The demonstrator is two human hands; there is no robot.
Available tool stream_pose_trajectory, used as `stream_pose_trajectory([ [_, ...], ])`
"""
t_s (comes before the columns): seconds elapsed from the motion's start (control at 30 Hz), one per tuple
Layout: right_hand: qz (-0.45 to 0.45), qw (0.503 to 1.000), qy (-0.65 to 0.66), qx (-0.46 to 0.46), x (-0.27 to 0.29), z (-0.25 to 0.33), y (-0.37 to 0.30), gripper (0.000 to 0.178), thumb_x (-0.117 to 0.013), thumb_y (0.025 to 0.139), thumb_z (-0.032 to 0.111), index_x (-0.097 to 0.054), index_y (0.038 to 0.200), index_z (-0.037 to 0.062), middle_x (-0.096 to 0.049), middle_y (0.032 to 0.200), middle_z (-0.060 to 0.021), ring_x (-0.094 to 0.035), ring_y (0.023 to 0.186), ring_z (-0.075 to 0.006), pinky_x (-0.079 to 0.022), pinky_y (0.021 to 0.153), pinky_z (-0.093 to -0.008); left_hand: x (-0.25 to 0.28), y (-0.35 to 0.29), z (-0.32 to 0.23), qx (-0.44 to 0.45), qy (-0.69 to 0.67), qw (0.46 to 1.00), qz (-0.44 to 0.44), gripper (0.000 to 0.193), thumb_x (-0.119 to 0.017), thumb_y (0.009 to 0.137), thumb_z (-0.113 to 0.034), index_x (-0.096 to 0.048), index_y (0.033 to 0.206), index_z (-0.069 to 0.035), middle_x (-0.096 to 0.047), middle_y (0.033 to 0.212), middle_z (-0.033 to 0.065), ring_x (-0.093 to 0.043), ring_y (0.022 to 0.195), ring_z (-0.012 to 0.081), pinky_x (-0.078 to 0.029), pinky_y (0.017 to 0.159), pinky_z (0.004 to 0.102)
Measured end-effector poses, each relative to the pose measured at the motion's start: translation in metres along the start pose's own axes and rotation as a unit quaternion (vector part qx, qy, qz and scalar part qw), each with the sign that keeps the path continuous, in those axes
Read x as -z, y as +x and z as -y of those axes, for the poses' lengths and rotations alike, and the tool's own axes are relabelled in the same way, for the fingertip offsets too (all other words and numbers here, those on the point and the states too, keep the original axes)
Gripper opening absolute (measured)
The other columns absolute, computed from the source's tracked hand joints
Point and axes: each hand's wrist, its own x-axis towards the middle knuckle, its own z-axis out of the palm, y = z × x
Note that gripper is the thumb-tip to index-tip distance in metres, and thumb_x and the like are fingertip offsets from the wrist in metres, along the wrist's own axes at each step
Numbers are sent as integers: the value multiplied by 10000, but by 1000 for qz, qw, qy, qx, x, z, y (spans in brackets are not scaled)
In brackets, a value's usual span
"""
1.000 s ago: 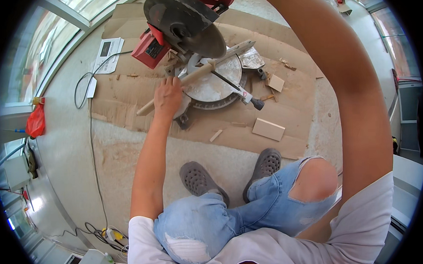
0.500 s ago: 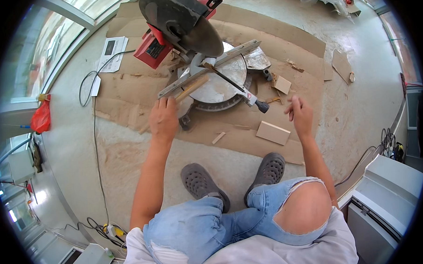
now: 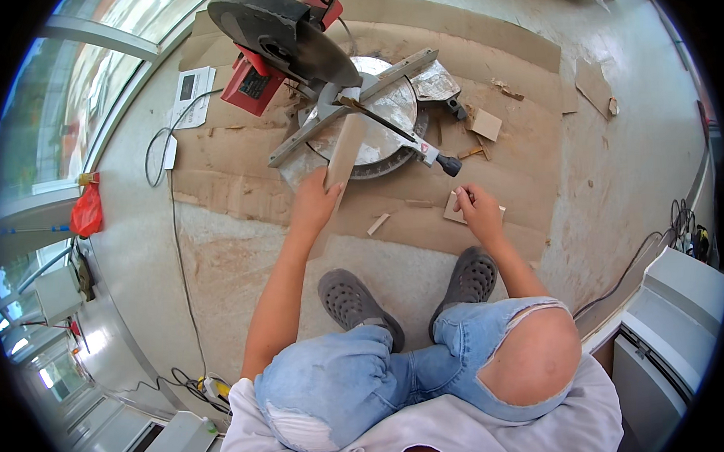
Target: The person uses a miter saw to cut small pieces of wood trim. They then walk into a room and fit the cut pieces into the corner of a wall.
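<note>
Floor: wood strip (image 3: pixel 345 151) in left grip (image 3: pixel 315 205)

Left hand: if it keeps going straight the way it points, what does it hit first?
The left hand holds a wood strip aimed up at the miter saw. Straight on, the strip would likely meet the saw's fence first, though depth is unclear.

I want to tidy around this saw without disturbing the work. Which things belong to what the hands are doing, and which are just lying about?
In use:
- wooden strip, held by the left hand
- mitre saw, where the strip rests
- small wood block, under the right hand

Lying about:
- square offcut
- small sliver
- paper sheet
- red bag
</note>
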Motion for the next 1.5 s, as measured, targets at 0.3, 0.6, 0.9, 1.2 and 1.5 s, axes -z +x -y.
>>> stream_pose_trajectory([
  [0.3,2,975,-77,208,0,42,-8,326,-798,843,134,-723,1154,72,-740,956,-84,-649,808,-212,-540,731,-337,-18,-36,-26,-159,64,967,186,249,-727,857,-187,-654,1046,-42,-656,1038,172,-628,1031,385,-514,873,492],
  [0.6,121,950,-205,204,51,7,-28,244,-853,761,212,-726,940,105,-706,885,-66,-652,908,-293,-544,777,-413,-13,-53,-20,-201,87,937,273,259,-771,842,-221,-691,1030,-61,-683,997,142,-649,984,368,-517,850,488],
  [0.9,285,828,-408,258,99,64,-41,224,-804,805,257,-714,958,120,-712,924,-53,-660,973,-282,-564,823,-419,-74,-63,-67,-259,-44,932,250,287,-787,847,-311,-718,980,-68,-689,915,145,-656,922,386,-515,807,494],
  [1.2,377,796,-409,239,109,105,-4,231,-722,912,279,-667,1038,93,-689,982,-99,-659,998,-313,-556,846,-433,-63,-63,-87,-191,-142,942,238,370,-802,861,-364,-711,1050,-59,-697,931,165,-664,873,352,-517,772,451],
  [1.5,180,742,-458,455,158,102,177,112,-652,902,118,-627,997,65,-648,933,-106,-644,965,-311,-554,776,-424,-87,-82,-27,152,-243,952,110,425,-754,946,-306,-676,1227,4,-732,985,89,-668,891,165,-537,798,329],
])
